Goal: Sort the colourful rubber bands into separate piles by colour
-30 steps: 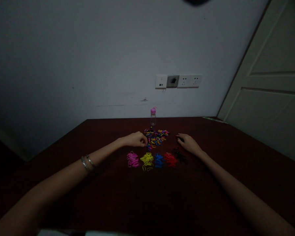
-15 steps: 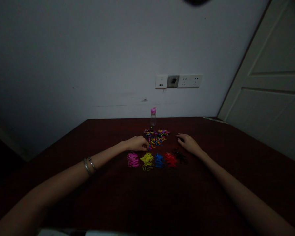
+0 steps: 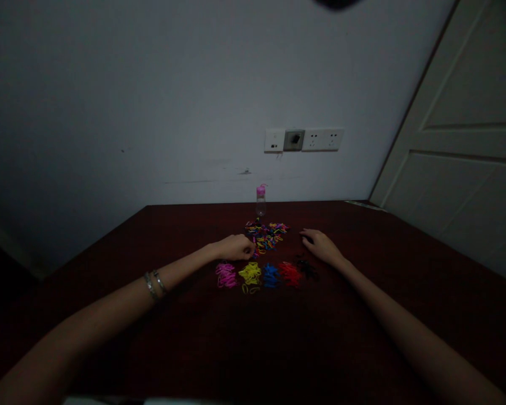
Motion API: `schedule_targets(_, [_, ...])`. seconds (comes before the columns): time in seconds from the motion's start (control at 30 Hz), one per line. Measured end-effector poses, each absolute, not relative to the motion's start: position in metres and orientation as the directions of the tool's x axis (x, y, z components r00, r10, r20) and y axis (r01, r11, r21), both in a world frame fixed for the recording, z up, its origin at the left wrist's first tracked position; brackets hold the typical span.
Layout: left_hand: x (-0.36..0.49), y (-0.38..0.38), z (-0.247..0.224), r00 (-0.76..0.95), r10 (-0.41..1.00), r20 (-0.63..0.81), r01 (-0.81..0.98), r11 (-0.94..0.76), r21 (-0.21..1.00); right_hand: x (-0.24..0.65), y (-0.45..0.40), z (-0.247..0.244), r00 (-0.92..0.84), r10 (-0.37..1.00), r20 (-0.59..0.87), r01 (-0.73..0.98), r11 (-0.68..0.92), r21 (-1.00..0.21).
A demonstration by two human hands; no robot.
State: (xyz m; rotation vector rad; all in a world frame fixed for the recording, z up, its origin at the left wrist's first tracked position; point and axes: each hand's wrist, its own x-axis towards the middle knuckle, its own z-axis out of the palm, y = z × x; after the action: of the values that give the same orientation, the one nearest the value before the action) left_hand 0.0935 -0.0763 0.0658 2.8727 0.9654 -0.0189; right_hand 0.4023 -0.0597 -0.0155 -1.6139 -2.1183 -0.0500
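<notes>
My left hand [image 3: 236, 247] has its fingers bent together at the left edge of a mixed pile of small coloured bands [image 3: 267, 237]; what its fingertips hold, if anything, is too small to tell. My right hand [image 3: 319, 245] rests on the table right of that pile, fingers apart, holding nothing. Nearer to me lies a row of sorted heaps: pink bands [image 3: 226, 275], yellow bands [image 3: 250, 273], blue bands [image 3: 271, 275], red bands [image 3: 290, 274] and black bands [image 3: 307, 269]. Two yellow bands lie just below the yellow heap.
A clear bottle with a pink cap [image 3: 260, 201] stands behind the mixed pile. The dark red table [image 3: 185, 343] meets a wall with sockets [image 3: 320, 139]. A white door [image 3: 468, 146] is at the right. Pale objects show at the bottom edge.
The whole view has shifted slightly, so things appear a little further left. Both hands stay in nearly the same places on the table.
</notes>
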Motion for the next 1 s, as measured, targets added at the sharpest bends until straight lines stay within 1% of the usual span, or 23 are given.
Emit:
schedule_targets(0.1, [0.096, -0.071, 0.066, 0.792, 0.609, -0.039, 0.609, -0.785, 0.113, 0.402, -0.060, -0.015, -0.189, 0.902, 0.389, 0.918, 0.302, -0.256])
schedule_targets(0.17, [0.099, -0.066, 0.069, 0.793, 0.609, -0.017, 0.604, -0.782, 0.153, 0.401, -0.060, -0.015, -0.187, 0.903, 0.388, 0.918, 0.300, -0.257])
schedule_targets(0.33, [0.112, -0.048, 0.082, 0.809, 0.585, 0.062, 0.532, -0.773, 0.346, 0.400, -0.060, -0.014, -0.191, 0.903, 0.385, 0.919, 0.302, -0.253])
schedule_targets(0.47, [0.132, -0.038, 0.087, 0.796, 0.596, 0.103, 0.478, -0.724, 0.497, 0.400, -0.059, -0.014, -0.171, 0.908, 0.383, 0.920, 0.286, -0.267])
schedule_targets(0.63, [0.167, -0.035, 0.074, 0.796, 0.593, 0.123, 0.419, -0.686, 0.595, 0.399, -0.060, -0.013, -0.179, 0.901, 0.395, 0.913, 0.302, -0.276])
schedule_targets(0.73, [0.186, -0.040, 0.065, 0.813, 0.573, 0.104, 0.397, -0.675, 0.622, 0.398, -0.061, -0.011, -0.184, 0.895, 0.407, 0.912, 0.310, -0.270])
schedule_targets(0.83, [0.198, -0.045, 0.059, 0.842, 0.537, 0.038, 0.388, -0.654, 0.650, 0.397, -0.061, -0.010, -0.186, 0.895, 0.405, 0.911, 0.311, -0.271])
schedule_targets(1.0, [0.201, -0.047, 0.053, 0.857, 0.514, -0.024, 0.384, -0.606, 0.696, 0.399, -0.060, -0.011, -0.183, 0.902, 0.391, 0.911, 0.305, -0.278])
